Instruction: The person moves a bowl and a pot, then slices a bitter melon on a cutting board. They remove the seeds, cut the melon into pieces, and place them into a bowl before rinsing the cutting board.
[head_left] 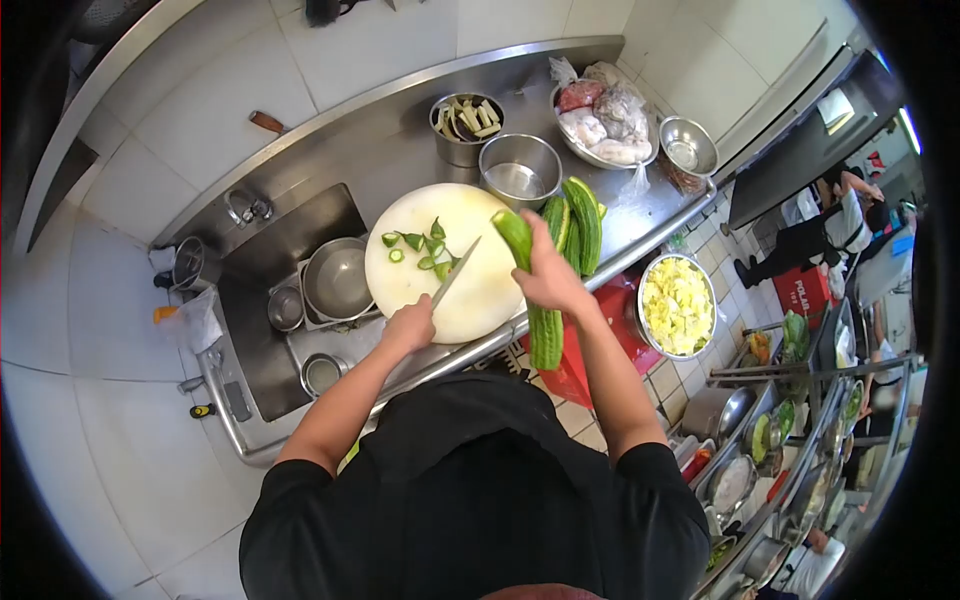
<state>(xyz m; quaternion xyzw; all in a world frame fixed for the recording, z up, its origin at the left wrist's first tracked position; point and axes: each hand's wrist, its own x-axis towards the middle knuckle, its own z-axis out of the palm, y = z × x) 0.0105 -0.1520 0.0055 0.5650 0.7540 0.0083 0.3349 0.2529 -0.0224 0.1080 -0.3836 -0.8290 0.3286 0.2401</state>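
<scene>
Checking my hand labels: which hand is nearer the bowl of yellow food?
Right. The right hand, gripping a gourd, is beside the bowl; the left hand, holding the knife, is farther off, at the board.

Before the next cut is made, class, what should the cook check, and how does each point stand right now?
1. Left hand closed around the knife handle: ok.
2. Right hand gripping the gourd around its middle: ok.
3. Gourd lying flat on the cutting board: not ok. It is held at a slant, with its near end past the board's rim.
4. Blade apart from the right hand: ok, a gap shows between them.
5. Cut pieces out of the blade's way: not ok, they lie beside the blade.
6. Blade sharp: cannot tell.
</scene>
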